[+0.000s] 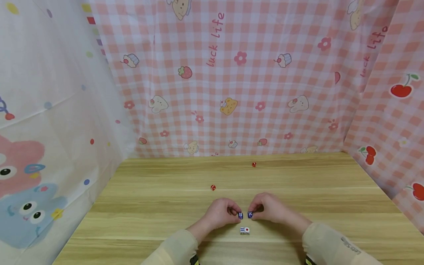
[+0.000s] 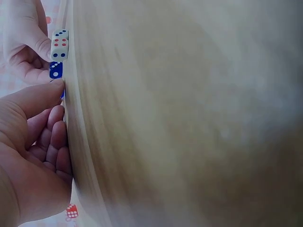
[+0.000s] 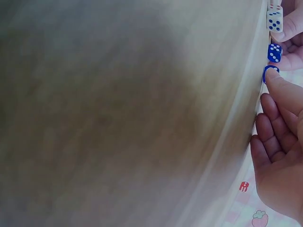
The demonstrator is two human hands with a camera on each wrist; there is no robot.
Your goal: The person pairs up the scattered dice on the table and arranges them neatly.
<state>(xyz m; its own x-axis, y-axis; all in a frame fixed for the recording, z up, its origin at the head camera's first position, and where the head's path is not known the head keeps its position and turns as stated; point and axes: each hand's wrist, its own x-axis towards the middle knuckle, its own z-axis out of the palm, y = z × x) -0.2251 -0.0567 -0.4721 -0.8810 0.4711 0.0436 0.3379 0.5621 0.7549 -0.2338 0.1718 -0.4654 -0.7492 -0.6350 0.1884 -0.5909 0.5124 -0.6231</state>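
Pink-and-white checked cloth [image 1: 232,81] hangs far, white cartoon-printed cloth [image 1: 66,121] left, pink cherry-printed cloth [image 1: 394,125] right, around a yellowish wood-grain tabletop [image 1: 149,209]

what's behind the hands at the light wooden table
Two red cube dice, one farther back, then pink checked cloth; the left hand and right hand cover whatever lies beneath.

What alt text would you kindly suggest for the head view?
A person's left hand and right hand each pinch a blue die at a wooden table, the pair slightly apart. Two white dice sit side by side nearer the person; two red dice lie separately farther back.
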